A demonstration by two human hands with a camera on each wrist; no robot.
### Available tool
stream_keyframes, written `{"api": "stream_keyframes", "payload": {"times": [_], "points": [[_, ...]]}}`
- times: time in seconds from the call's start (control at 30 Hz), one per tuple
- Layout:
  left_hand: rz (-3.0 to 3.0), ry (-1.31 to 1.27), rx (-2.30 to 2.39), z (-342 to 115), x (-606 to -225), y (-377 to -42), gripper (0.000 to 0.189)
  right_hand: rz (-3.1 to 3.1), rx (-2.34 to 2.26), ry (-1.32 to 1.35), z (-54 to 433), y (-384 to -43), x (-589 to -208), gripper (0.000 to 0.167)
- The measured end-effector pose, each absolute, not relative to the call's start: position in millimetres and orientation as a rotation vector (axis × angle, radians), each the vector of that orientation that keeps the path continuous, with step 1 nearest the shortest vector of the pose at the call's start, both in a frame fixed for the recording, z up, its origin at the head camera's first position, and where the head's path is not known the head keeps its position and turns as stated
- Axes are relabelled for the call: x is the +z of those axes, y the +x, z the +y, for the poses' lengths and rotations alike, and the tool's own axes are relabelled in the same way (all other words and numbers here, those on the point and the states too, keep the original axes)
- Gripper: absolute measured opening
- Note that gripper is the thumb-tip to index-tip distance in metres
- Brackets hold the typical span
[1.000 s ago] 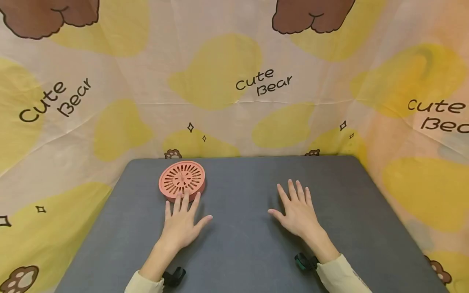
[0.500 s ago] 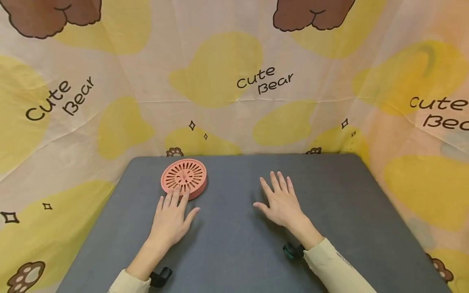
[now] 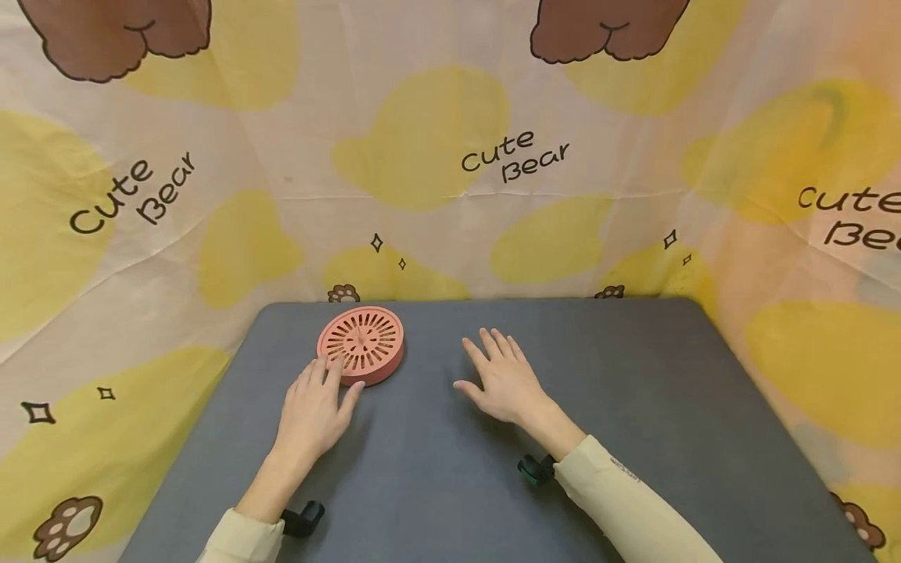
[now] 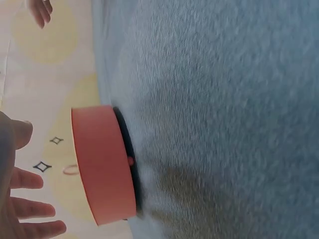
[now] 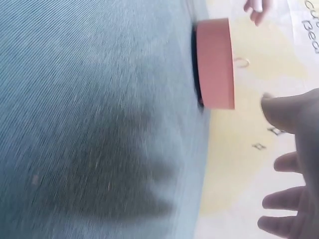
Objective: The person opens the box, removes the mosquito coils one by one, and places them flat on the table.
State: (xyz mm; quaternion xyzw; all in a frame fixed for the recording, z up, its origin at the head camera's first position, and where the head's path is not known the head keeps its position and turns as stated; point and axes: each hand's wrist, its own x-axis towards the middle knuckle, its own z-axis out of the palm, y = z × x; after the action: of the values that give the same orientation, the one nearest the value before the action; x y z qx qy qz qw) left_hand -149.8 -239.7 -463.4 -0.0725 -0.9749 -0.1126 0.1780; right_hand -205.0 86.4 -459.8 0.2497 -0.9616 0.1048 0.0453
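A round pink mosquito coil holder (image 3: 360, 342) with a slotted lid lies flat at the back left of the table. From the side, in the left wrist view, its smooth wall (image 4: 103, 164) and dark underside show, with a small loop standing on top. My left hand (image 3: 310, 412) hovers at the holder's near left, fingers spread and overlapping its rim in the head view; the left wrist view shows these fingers (image 4: 32, 208) apart from it. To the holder's right, my right hand (image 3: 505, 385) is held above the table, fingers extended, touching nothing.
The grey cloth-like tabletop (image 3: 436, 485) has rounded back corners. A printed fabric backdrop (image 3: 422, 141) hangs behind it and along both sides. Dark wrist cameras (image 3: 304, 519) are strapped below both hands.
My right hand has moved left, toward the holder. The left hand has shifted a little left, toward the holder's left side. The holder stays in its place while the head view shifts slightly.
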Motion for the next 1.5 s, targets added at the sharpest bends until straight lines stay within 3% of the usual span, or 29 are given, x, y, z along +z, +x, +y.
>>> {"api": "stream_keyframes", "payload": {"times": [0.23, 0.97, 1.27, 1.5], "points": [[-2.782, -0.150, -0.331, -256, -461, -163, 0.062, -2.907, 0.451, 0.810, 60, -217, -454, 0.073], [-2.521, -0.102, -0.805, -286, -479, -213, 0.036, -2.979, 1.092, 0.740, 2, -263, -466, 0.062], [-2.593, 0.020, -1.007, -295, -488, -229, 0.044, -2.920, 1.317, 0.723, -23, -277, -482, 0.052], [-2.654, 0.086, -1.273, -299, -492, -238, 0.052, -2.869, 1.541, 0.688, -42, -282, -484, 0.056]]}}
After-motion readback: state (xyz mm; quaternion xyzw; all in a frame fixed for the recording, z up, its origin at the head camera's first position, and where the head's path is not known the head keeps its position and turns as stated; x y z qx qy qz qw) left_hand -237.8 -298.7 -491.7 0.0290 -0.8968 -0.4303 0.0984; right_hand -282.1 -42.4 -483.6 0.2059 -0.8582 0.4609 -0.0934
